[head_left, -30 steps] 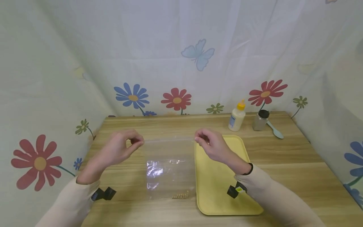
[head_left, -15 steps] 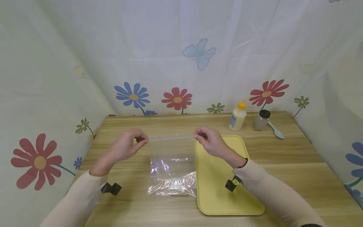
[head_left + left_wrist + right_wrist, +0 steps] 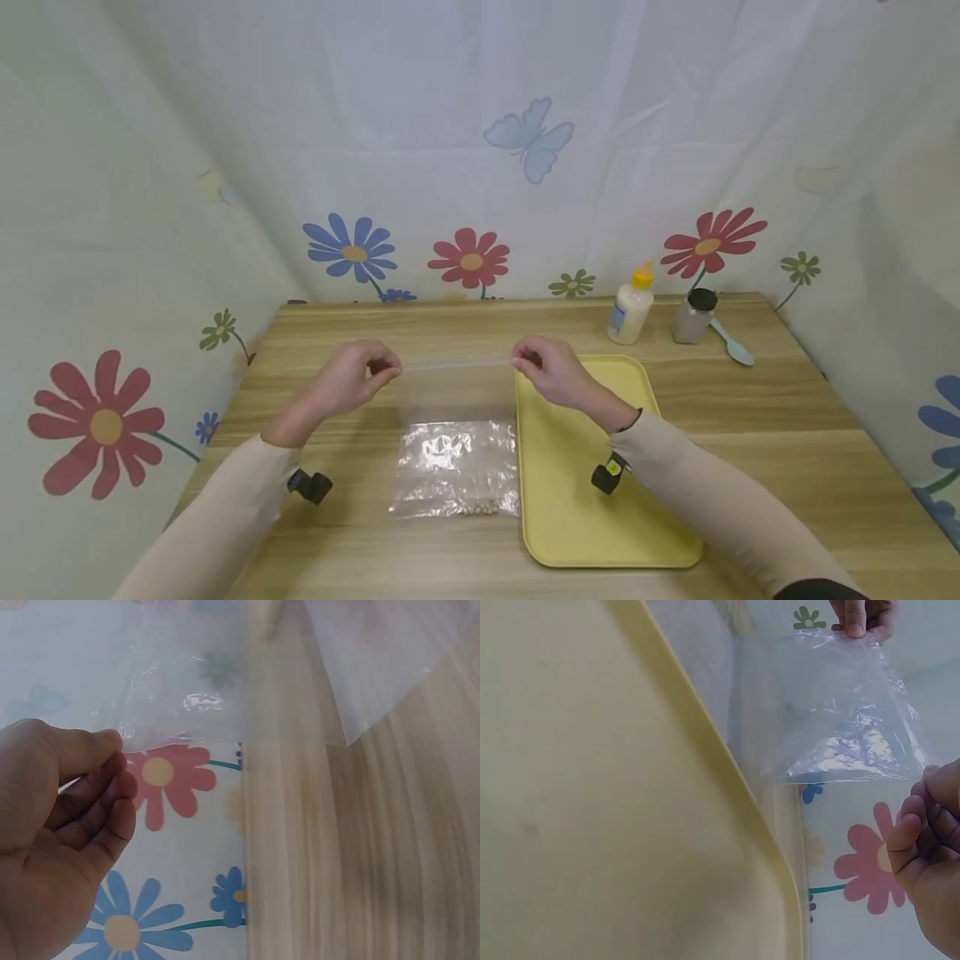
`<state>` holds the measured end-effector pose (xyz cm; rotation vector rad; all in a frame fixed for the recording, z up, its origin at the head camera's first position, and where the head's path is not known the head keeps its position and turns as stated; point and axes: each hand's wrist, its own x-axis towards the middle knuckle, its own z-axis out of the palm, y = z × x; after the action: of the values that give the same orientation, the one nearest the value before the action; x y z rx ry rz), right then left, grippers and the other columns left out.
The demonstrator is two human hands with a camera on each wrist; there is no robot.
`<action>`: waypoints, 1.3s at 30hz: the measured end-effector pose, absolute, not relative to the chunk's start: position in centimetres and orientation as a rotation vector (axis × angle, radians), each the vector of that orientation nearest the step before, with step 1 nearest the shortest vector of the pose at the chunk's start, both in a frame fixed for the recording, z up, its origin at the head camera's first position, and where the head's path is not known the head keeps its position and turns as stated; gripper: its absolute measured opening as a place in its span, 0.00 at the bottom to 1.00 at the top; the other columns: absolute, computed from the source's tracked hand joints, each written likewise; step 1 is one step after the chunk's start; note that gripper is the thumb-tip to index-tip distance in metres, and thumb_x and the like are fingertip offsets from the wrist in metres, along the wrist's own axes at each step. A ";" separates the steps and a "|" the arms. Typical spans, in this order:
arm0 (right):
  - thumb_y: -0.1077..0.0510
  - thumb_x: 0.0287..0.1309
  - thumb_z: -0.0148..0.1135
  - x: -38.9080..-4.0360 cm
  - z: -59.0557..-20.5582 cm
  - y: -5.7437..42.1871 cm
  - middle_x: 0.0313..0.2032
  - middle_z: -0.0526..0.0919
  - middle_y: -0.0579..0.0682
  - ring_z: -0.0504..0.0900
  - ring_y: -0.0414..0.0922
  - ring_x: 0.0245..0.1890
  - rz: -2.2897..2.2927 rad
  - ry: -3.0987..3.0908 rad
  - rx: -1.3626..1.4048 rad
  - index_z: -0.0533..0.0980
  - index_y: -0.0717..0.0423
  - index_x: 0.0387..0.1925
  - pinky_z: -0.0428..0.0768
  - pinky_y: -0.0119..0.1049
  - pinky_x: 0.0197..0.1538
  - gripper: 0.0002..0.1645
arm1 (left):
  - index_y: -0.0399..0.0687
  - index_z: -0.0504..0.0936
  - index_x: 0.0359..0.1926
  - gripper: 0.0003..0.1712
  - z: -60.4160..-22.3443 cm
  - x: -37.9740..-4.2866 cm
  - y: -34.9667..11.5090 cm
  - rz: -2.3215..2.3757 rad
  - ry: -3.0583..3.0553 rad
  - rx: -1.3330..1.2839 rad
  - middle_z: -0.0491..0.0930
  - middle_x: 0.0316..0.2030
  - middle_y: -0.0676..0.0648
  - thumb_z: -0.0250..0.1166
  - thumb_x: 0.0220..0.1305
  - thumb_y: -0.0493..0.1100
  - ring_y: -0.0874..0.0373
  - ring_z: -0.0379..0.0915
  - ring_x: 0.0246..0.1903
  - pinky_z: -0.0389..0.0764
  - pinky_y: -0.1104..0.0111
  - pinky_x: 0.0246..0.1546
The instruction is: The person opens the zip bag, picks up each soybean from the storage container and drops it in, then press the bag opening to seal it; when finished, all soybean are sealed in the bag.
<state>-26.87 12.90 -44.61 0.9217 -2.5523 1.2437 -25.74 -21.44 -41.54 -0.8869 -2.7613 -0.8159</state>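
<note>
A clear plastic bag [image 3: 457, 450] is stretched between both hands, its top edge raised and its lower part lying on the wooden table. Several small pale round beads or beans [image 3: 481, 507] sit in its bottom right corner. At the bag's top left corner, the left hand [image 3: 357, 377] pinches the film between thumb and finger. The right hand [image 3: 553, 372] pinches the top right corner over the tray's left edge. In the left wrist view, the film [image 3: 196, 697] runs from the thumb tip. The right wrist view shows both hands on the bag [image 3: 847, 712].
A yellow tray [image 3: 570, 508] lies right of the bag, under the right forearm. At the back right stand a bottle with a yellow cap [image 3: 631, 308] and a jar with a black lid [image 3: 694, 317]. A pale blue spoon [image 3: 735, 346] lies beside the jar. Flower-printed curtain [image 3: 420, 150] surrounds the table.
The left hand has moved right, closer to the right hand, and the bag's top edge now spans a shorter gap. The bag's lower part has settled flatter, with more wrinkles. The right hand barely moved.
</note>
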 end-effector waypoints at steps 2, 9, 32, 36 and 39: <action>0.62 0.64 0.60 -27.2 -44.8 12.8 0.27 0.79 0.48 0.72 0.37 0.25 1.215 -2.576 0.919 0.78 0.61 0.36 0.75 0.28 0.29 0.05 | 0.43 0.85 0.35 0.03 -41.9 -26.2 -21.5 -0.822 -2.780 -0.870 0.82 0.29 0.52 0.67 0.60 0.36 0.63 0.75 0.29 0.81 0.73 0.32; 0.61 0.64 0.59 -28.3 -45.8 12.5 0.26 0.78 0.47 0.71 0.37 0.24 1.141 -2.672 0.905 0.78 0.60 0.35 0.73 0.28 0.28 0.05 | 0.44 0.85 0.36 0.03 -43.7 -28.0 -21.7 -0.800 -2.839 -0.825 0.82 0.30 0.52 0.67 0.60 0.38 0.63 0.76 0.30 0.81 0.72 0.33; 0.62 0.62 0.60 -31.8 -48.8 12.0 0.27 0.82 0.49 0.75 0.38 0.26 0.997 -2.778 0.905 0.79 0.60 0.32 0.78 0.28 0.32 0.05 | 0.47 0.86 0.33 0.03 -47.1 -31.7 -21.4 -0.865 -3.009 -0.657 0.84 0.30 0.52 0.68 0.60 0.41 0.61 0.78 0.30 0.82 0.69 0.35; 0.62 0.62 0.60 -32.2 -49.2 11.9 0.27 0.82 0.48 0.75 0.38 0.26 0.948 -2.818 0.896 0.80 0.59 0.32 0.77 0.28 0.32 0.05 | 0.46 0.86 0.33 0.04 -47.6 -32.2 -21.3 -0.877 -3.025 -0.666 0.84 0.29 0.52 0.69 0.59 0.41 0.61 0.78 0.29 0.82 0.68 0.36; 0.62 0.61 0.60 -32.5 -49.4 11.7 0.27 0.82 0.48 0.76 0.39 0.26 0.925 -2.854 0.877 0.80 0.59 0.31 0.78 0.29 0.33 0.05 | 0.43 0.85 0.32 0.05 -48.1 -32.4 -21.4 -0.869 -3.012 -0.705 0.84 0.28 0.51 0.69 0.59 0.41 0.61 0.78 0.29 0.82 0.68 0.35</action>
<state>-32.45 11.66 -49.45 0.8774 -2.8542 0.9251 -32.37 -21.39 -48.05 -0.7049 -3.0123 -0.8692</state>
